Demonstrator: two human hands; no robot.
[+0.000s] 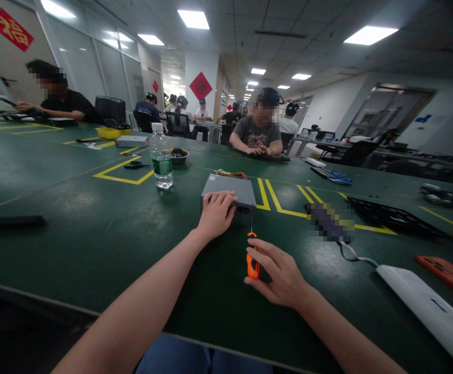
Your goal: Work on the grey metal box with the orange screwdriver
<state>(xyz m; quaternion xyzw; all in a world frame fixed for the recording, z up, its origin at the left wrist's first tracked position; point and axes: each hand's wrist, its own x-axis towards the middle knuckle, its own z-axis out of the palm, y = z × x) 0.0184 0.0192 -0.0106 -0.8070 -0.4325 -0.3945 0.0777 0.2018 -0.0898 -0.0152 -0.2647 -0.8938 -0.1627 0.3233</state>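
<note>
A grey metal power supply unit (239,188) lies on the green table in front of me, with coloured wires at its far side. My left hand (216,213) holds its near left part, fingers over the top and thumb at the near edge. An orange and black screwdriver (253,263) is held between the thumb and fingers of my right hand (279,272). Its thin shaft points away from me, and the tip reaches the near right corner of the unit. Whether the tip sits in a screw is too small to tell.
Left of the unit stands a water bottle (161,158), with a small bowl (178,156) behind it. A white power strip (425,306) and an orange phone (450,274) lie at right. Yellow tape marks the table (125,259). Across it, a person (258,127) works with both hands.
</note>
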